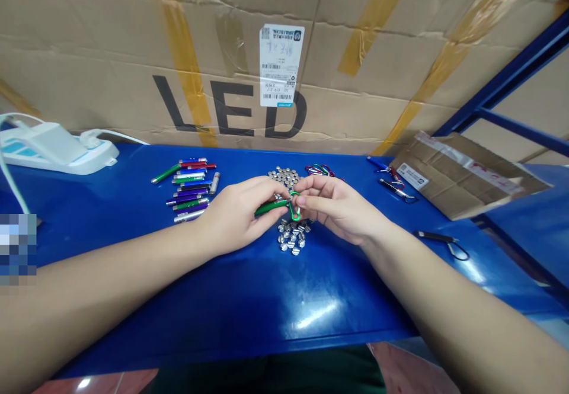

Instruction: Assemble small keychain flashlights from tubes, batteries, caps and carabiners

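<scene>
Between the fingers of my left hand (242,213) is a slim green penlight (270,206), its end pointing right. My right hand (335,204) pinches a green carabiner (295,209) close against that end; whether the two are linked I cannot make out. Just below my fingers lies a loose pile of silvery button cells (292,237). Behind my hands sits a second group of small round metal pieces (284,175), partly covered by my fingers. More coloured carabiners (320,170) lie beyond my right hand.
Left of my hands is a row of coloured penlights (189,186). Penlights with carabiners (395,189) and a black one (438,237) lie at right, near a cardboard piece (462,175). A white power strip (66,151) stands far left. A large carton (240,44) walls the blue table's back.
</scene>
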{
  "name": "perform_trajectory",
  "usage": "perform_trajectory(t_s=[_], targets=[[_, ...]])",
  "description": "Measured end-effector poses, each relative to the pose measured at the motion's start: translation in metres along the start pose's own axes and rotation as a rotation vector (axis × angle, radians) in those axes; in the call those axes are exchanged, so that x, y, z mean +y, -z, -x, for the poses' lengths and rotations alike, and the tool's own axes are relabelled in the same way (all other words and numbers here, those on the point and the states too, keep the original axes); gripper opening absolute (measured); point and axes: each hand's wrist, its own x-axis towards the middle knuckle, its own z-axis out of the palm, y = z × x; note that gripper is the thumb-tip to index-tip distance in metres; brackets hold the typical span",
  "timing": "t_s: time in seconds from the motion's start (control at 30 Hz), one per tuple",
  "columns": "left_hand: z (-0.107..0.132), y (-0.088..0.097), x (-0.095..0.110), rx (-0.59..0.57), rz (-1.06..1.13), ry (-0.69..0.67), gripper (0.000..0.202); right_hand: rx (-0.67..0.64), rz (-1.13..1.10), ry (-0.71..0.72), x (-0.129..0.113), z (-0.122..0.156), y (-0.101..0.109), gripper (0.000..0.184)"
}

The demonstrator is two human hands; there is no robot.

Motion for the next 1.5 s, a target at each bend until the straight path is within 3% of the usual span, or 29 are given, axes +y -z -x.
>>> perform_trajectory(t_s=[0.2,0.33,0.57,0.93,1.27,1.5], targets=[[0.001,0.000,0.000,0.002,-0.050,-0.036,0.022,-0.096,-0.020,-0.108,-0.002,0.004,-0.003,0.037],[0.001,0.000,0.000,-0.012,-0.101,-0.099,0.025,-0.088,0.005,-0.102,-0.007,0.006,-0.004,0.035],[0.000,0.002,0.000,-0.032,-0.062,-0.035,0.020,-0.060,0.017,-0.095,-0.011,0.003,0.008,0.027],[0.002,0.000,-0.004,0.022,-0.087,-0.044,0.018,-0.119,0.079,-0.157,-0.011,0.005,0.011,0.035],[0.002,0.000,-0.004,0.029,-0.087,-0.025,0.018,-0.003,0.162,-0.030,-0.009,0.004,0.013,0.041],[0.001,0.000,-0.003,0.014,-0.032,0.005,0.019,-0.039,0.269,0.044,-0.013,0.004,0.011,0.038]])
